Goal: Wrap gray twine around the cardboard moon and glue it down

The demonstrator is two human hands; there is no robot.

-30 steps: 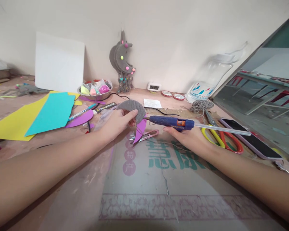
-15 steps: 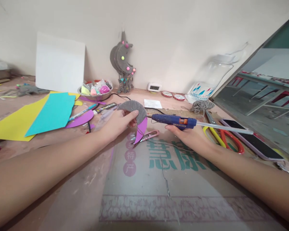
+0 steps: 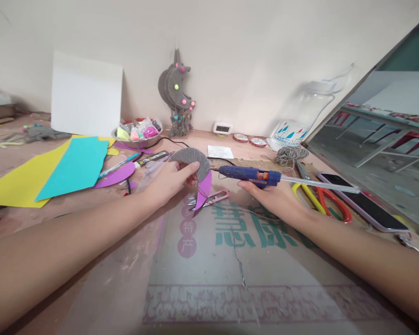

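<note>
My left hand (image 3: pixel 179 179) pinches a crescent moon (image 3: pixel 195 158), its upper part wound with grey yarn and its lower tip bare purple. In my right hand (image 3: pixel 265 193) lies a blue hot glue gun (image 3: pixel 247 174), a clear glue stick poking out of its back. The gun's nozzle points left, close to the crescent's right edge; whether they touch I cannot tell. Below the crescent are pink thread snips (image 3: pixel 216 197) on the printed plastic sheet (image 3: pixel 195 270). A strand of grey yarn trails right from the crescent toward a yarn ball (image 3: pixel 291 155).
Scissors (image 3: pixel 330 200) and a phone (image 3: pixel 366 202) lie to the right, near a clear bottle (image 3: pixel 296 116). Yellow and turquoise sheets (image 3: pixel 77 163) are at left. A bowl (image 3: pixel 136 139), a small clock (image 3: pixel 222 128) and a finished moon ornament (image 3: pixel 176 93) stand at the back.
The whole view has shifted slightly. The glue gun and the crescent keep nearly the same places relative to each other, and both hands keep their hold.
</note>
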